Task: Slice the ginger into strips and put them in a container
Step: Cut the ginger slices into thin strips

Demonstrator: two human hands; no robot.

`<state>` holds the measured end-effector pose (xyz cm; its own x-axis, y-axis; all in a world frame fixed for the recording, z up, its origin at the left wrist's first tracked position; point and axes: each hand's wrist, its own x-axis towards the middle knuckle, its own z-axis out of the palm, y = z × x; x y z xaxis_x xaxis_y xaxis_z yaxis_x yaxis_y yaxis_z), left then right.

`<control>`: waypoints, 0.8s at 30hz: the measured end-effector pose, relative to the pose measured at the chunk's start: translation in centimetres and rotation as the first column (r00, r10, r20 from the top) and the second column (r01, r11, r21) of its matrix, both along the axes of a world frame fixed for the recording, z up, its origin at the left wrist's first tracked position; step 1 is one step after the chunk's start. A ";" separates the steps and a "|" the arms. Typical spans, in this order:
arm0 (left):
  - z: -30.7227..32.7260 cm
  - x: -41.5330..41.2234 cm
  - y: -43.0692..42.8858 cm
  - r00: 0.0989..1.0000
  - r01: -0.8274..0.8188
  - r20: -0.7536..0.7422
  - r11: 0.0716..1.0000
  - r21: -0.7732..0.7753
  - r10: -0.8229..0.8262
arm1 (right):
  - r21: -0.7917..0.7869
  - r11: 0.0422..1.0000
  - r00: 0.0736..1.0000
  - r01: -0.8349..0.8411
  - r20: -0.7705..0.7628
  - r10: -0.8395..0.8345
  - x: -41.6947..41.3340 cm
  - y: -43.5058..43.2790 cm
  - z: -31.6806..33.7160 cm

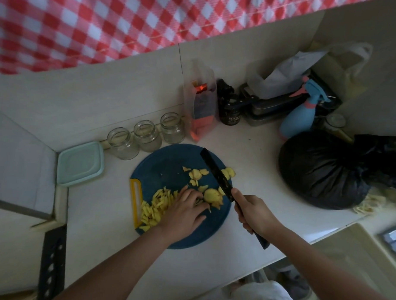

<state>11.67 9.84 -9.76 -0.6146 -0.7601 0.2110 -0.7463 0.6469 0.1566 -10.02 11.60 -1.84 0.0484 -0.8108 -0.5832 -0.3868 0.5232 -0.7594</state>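
Observation:
A round blue cutting board [160,166] with a yellow handle lies on the white counter. Cut ginger strips [155,206] are piled at its left edge. Flat ginger slices [197,174] lie near the middle, and a bigger ginger piece [211,193] sits beside my fingers. My left hand [186,209] rests on the board between the strips and that piece, its fingertips at the piece. My right hand [254,213] grips the handle of a black knife [216,173], whose blade slants up and left over the slices. A pale green lidded container [80,163] stands left of the board.
Three glass jars [146,135] stand behind the board. A stuffed black plastic bag [322,172] sits to the right, with a blue spray bottle [299,117], a dark jar [231,112] and stacked tins behind it. A black perforated strip [52,263] lies at the lower left.

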 end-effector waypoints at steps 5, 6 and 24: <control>0.3 -1.8 -1.3 0.987 -0.097 -0.114 0.983 0.153 0.115 | 0.001 1.000 1.000 0.000 -0.002 0.000 0.2 -0.1 0.2; 0.4 -2.0 -1.5 0.988 -0.091 -0.113 0.983 0.159 0.109 | -0.002 1.000 1.000 -0.003 -0.002 0.003 0.2 0.0 0.2; 5.8 0.3 1.1 0.946 -0.213 -0.243 0.977 0.028 0.213 | -0.169 0.751 0.602 -0.638 -0.718 0.350 0.8 -2.8 1.5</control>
